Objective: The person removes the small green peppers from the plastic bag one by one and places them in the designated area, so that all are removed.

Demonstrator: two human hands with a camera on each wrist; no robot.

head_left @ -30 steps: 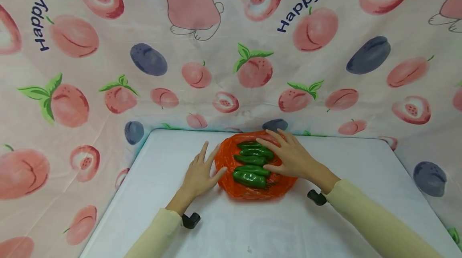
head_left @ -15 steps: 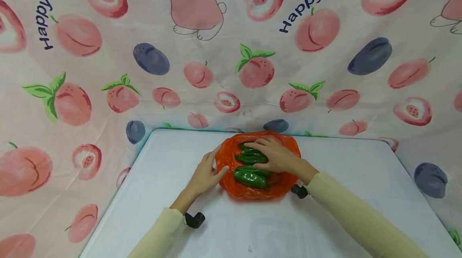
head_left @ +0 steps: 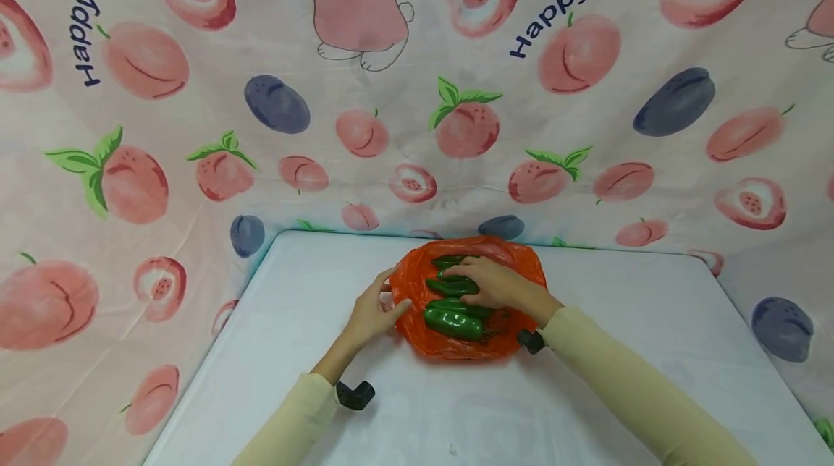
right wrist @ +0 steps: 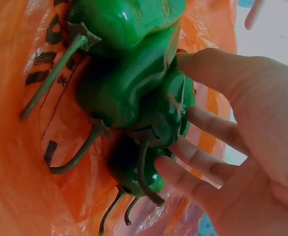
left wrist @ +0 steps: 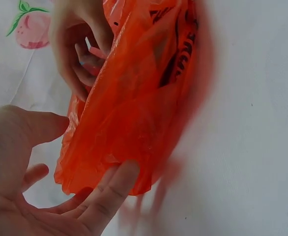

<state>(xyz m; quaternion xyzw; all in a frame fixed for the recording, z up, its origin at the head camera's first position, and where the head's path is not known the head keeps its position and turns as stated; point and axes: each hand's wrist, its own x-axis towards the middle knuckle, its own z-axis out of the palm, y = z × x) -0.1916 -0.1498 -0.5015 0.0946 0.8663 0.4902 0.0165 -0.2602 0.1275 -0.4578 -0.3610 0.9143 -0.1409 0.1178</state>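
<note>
Orange bag (head_left: 438, 347) needs steadying by the left hand (head_left: 373, 314), fingers apart, so the right hand (head_left: 494, 284), fingers on green peppers (head_left: 455, 323) (whether pinching, I can't tell), can work gently.

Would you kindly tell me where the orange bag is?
In the head view, the orange bag lies on the white table near its back edge, just right of the left hand, with green peppers inside and the right hand over some.
</note>
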